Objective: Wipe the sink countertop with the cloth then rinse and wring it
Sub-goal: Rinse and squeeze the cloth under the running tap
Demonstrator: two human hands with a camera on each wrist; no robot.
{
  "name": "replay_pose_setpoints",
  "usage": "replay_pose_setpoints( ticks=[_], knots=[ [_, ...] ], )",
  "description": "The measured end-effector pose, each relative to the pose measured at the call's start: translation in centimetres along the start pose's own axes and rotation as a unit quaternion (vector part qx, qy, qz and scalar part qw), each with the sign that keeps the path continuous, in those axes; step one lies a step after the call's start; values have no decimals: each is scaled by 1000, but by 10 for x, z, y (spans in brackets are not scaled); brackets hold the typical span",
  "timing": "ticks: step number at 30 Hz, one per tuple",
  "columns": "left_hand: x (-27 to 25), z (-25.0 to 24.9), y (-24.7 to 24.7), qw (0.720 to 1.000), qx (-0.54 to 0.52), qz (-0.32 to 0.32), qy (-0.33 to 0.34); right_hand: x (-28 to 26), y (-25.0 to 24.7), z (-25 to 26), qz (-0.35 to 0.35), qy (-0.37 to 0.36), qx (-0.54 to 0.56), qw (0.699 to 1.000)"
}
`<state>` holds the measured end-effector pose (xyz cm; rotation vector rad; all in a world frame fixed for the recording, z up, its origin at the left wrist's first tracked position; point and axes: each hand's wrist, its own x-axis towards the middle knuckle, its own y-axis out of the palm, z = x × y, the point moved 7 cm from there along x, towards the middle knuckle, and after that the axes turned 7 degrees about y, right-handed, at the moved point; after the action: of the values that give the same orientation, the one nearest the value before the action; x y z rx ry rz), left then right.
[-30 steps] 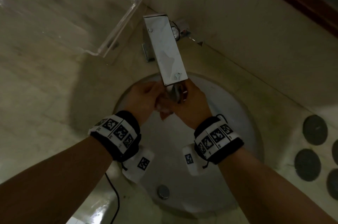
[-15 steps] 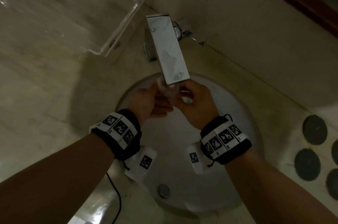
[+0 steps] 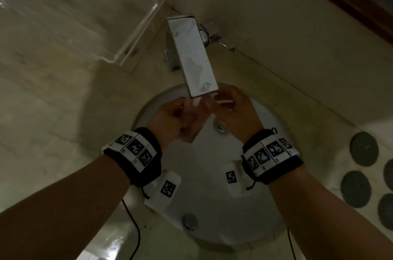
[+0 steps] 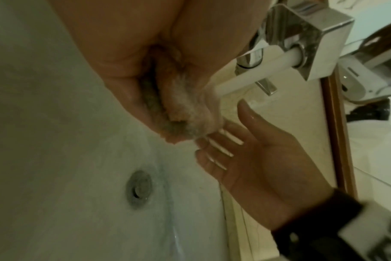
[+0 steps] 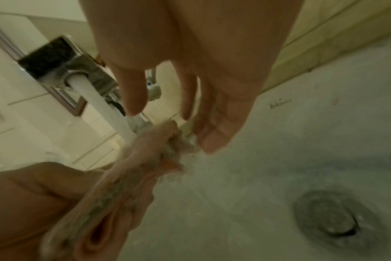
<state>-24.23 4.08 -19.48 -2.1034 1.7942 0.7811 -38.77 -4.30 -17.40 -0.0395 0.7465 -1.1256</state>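
Left hand [image 3: 170, 119] gripped the bunched cloth [image 3: 194, 120] below the faucet [image 3: 192, 58] spout; right hand [image 3: 236, 111] sat beside it. Left-wrist view: right hand's fingers [image 4: 214, 150] were straight, holding nothing. Right-wrist view: stream [image 5: 105, 106] struck the cloth. Risk: my one-handed grip could slip, dropping the wet cloth.

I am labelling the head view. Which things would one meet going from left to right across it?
Clear tray → left hand → faucet → right hand → dark round pads.
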Motion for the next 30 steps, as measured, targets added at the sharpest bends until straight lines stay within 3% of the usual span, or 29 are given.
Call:
replay_pose_setpoints(
  ticks=[2, 4, 10, 15, 19, 23, 27, 30],
  knots=[
    [-2, -7, 4, 1000, 10, 14, 17, 2, 11, -3, 52, 35, -18, 998],
    [-2, -11, 6, 999, 9, 18, 29, 0, 18, 4, 83, 15, -10, 996],
    [4, -7, -3, 997, 67, -4, 46, -2, 3, 12, -3, -7, 62, 998],
    [8, -5, -10, 995, 88, -35, 41, -7, -4, 9, -23, 2, 105, 994],
    [11, -5, -22, 991, 81, -98, 42, -13, -8, 9, -44, 6, 123, 991],
    [7, -12, -15, 995, -6, -93, 31, -11, -6, 0, -41, 52, 134, 989],
    [6, -7, -11, 997, -21, -79, 0, -12, -6, 2, -28, 37, 47, 998],
    [5, -11, -3, 999, -38, -37, 7, -16, -4, 16, -50, -69, -128, 988]
  ],
)
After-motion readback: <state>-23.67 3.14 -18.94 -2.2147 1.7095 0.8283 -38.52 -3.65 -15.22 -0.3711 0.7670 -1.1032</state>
